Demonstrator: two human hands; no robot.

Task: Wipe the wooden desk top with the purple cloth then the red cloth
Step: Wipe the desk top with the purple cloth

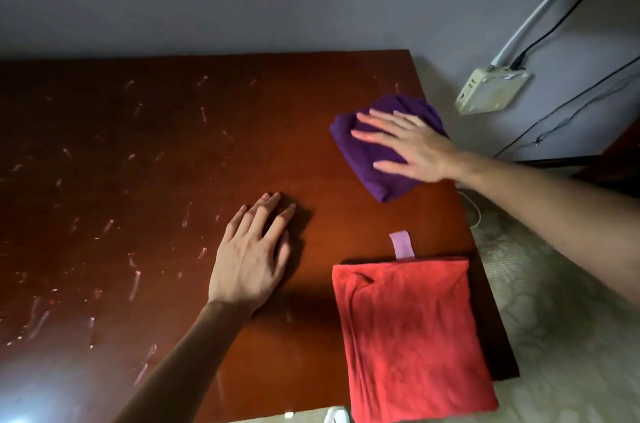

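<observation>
The wooden desk top point(145, 152) is dark red-brown and covered with pale smears and streaks, mostly on its left half. A folded purple cloth point(360, 152) lies near the desk's far right edge. My right hand point(410, 145) presses flat on it with straight, spread fingers. My left hand point(252, 256) rests palm down on the bare wood in the middle, fingers straight. A folded red cloth point(412, 336) with a small pink loop tag point(401, 244) lies at the near right corner, untouched and hanging slightly over the front edge.
A grey wall runs behind the desk. To the right, a white power strip point(491, 91) with a black cable hangs on the wall, above patterned flooring point(554, 336). A small white object point(336, 415) shows at the desk's front edge.
</observation>
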